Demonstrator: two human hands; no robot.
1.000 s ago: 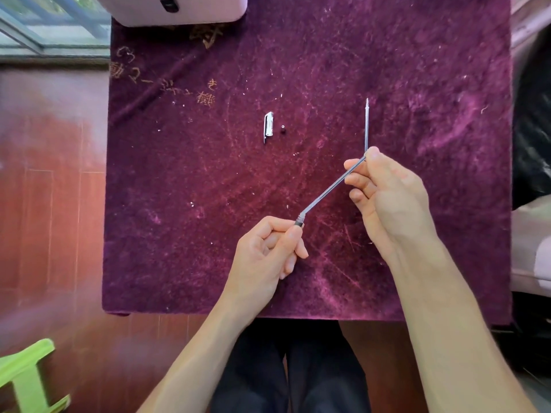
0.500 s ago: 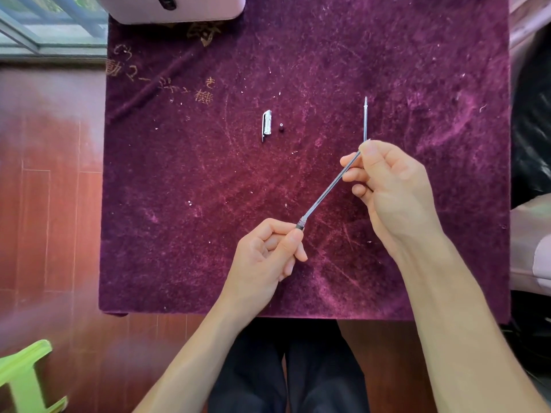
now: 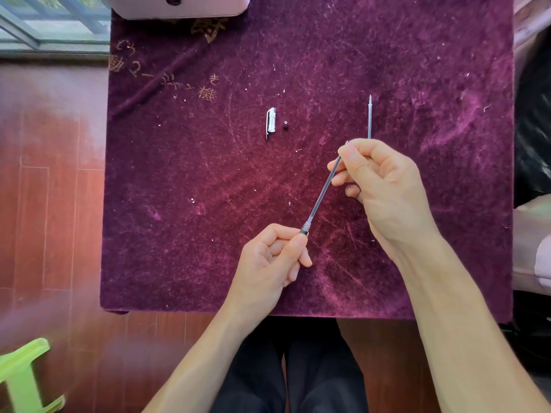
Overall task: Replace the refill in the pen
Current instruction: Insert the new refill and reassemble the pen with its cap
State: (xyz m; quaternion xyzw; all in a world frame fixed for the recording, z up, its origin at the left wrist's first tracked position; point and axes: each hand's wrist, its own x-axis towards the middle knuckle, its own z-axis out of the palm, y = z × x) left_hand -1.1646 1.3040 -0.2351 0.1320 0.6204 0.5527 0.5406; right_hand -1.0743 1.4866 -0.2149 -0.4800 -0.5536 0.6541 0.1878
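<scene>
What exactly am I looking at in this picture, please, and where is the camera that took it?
There is no machine here. The camera sits on a person's head and looks down at their own two bare hands over a table covered with a purple cloth. The left hand pinches the dark lower end of a thin pen barrel, and the right hand holds its upper end, so the barrel slants between them above the cloth. On the cloth lie a clear pen cap with a tiny dark piece just right of it, and a loose thin refill, whose near end is hidden behind the right hand. The job is swapping the pen's refill.
</scene>
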